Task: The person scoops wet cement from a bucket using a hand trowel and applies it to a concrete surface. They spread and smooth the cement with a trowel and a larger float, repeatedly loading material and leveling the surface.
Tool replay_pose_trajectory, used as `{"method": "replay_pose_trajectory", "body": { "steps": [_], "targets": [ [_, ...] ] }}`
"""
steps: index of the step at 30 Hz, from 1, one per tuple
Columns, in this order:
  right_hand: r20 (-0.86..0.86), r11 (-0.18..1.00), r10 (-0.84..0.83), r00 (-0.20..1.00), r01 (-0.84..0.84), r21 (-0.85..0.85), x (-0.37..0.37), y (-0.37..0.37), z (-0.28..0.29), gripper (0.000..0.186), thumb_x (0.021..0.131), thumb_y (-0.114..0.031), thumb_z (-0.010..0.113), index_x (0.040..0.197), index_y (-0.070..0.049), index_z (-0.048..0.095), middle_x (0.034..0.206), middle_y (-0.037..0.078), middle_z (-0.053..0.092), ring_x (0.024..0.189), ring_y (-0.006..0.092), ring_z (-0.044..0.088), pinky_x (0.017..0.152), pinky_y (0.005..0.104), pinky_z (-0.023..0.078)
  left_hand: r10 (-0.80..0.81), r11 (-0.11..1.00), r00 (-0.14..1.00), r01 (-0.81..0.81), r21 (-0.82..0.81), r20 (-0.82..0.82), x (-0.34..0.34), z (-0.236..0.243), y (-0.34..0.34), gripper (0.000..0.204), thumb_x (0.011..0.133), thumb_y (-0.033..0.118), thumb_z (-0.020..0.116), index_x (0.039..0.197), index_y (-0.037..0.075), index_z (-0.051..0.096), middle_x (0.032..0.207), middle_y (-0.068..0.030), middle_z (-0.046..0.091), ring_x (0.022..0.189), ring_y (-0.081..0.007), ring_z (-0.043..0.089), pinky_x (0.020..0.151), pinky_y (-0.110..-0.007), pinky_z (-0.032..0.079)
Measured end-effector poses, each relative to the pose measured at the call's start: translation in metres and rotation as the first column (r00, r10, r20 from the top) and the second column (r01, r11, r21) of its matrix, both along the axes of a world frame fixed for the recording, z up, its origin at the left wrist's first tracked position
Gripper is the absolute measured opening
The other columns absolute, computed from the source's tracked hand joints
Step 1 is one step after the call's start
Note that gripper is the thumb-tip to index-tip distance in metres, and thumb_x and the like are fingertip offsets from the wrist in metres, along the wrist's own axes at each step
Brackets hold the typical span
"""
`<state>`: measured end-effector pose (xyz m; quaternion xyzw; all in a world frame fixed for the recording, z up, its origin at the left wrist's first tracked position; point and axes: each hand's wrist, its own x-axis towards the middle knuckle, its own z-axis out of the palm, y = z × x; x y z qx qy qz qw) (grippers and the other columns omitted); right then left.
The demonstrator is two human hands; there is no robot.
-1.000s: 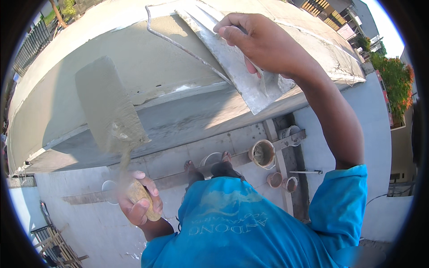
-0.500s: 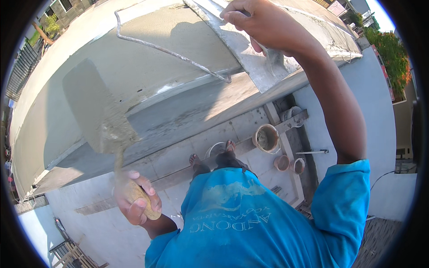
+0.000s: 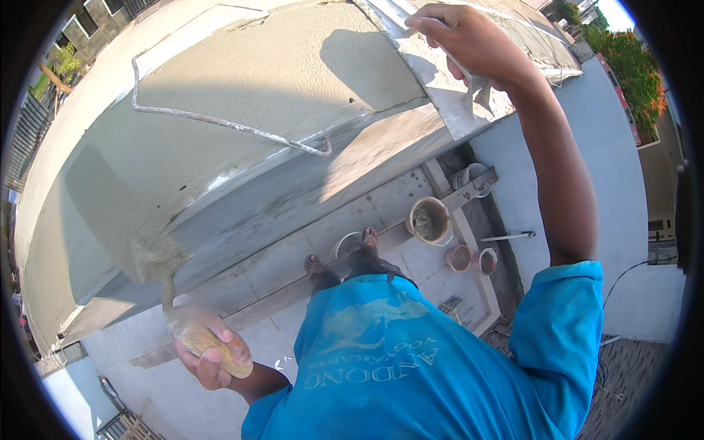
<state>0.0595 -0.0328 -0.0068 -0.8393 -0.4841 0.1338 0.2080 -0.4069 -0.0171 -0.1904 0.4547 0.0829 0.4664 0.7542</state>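
While the left fingers [image 3: 212,357] clasp a grey, mortar-caked trowel [image 3: 139,238], the right fingers [image 3: 431,26] grip a smeared metal float [image 3: 438,86].

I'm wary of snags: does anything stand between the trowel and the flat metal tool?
Yes: in this view, a bent metal rod at the gray ledge lies between the trowel in the left hand and the flat metal tool in the right hand.

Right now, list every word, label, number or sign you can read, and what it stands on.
Blue T-shirt: two upside-down lines of pale lettering; wording withheld.
White bucket: any marks on its side are too small to read.
No other text is legible.
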Motion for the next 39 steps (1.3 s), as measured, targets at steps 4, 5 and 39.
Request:
{"method": "replay_pose_trajectory", "body": {
  "steps": [4,5,39],
  "targets": [
    [0.057,0.999,-0.028,0.998,0.027,0.019,0.025,-0.016,0.000,0.032,0.102,-0.024,0.052,0.113,0.000,0.070,0.090,0.013,0.071,0.062,0.0179,0.063,0.063,0.0352,0.053,-0.037,0.999,0.999,0.037,0.019,0.017,0.003,-0.004,0.003,0.055,0.097,0.006,0.056,0.137,-0.011,0.024,0.101,-0.0249,0.053,0.051,-0.0231,0.058,0.040,-0.033,0.052],
    [0.079,0.999,-0.030,0.996,0.028,0.031,0.031,-0.021,-0.001,0.032,0.102,-0.024,0.052,0.114,0.000,0.070,0.091,0.013,0.071,0.063,0.0179,0.063,0.063,0.0350,0.053,-0.032,0.999,0.999,0.032,0.024,0.021,0.003,-0.005,0.002,0.055,0.097,0.006,0.056,0.138,-0.011,0.023,0.102,-0.0253,0.053,0.051,-0.0233,0.058,0.041,-0.033,0.052],
    [-0.179,0.981,0.139,0.974,-0.111,0.160,0.050,-0.043,0.014,0.033,0.103,-0.020,0.050,0.121,0.003,0.065,0.078,0.009,0.064,0.057,0.0139,0.061,0.053,0.0299,0.052,0.137,0.982,0.991,-0.136,-0.129,-0.005,0.070,0.029,-0.044,0.062,0.083,0.002,0.054,0.136,-0.011,0.023,0.087,-0.0278,0.055,0.049,-0.0256,0.058,0.041,-0.035,0.054]
  ]
}}
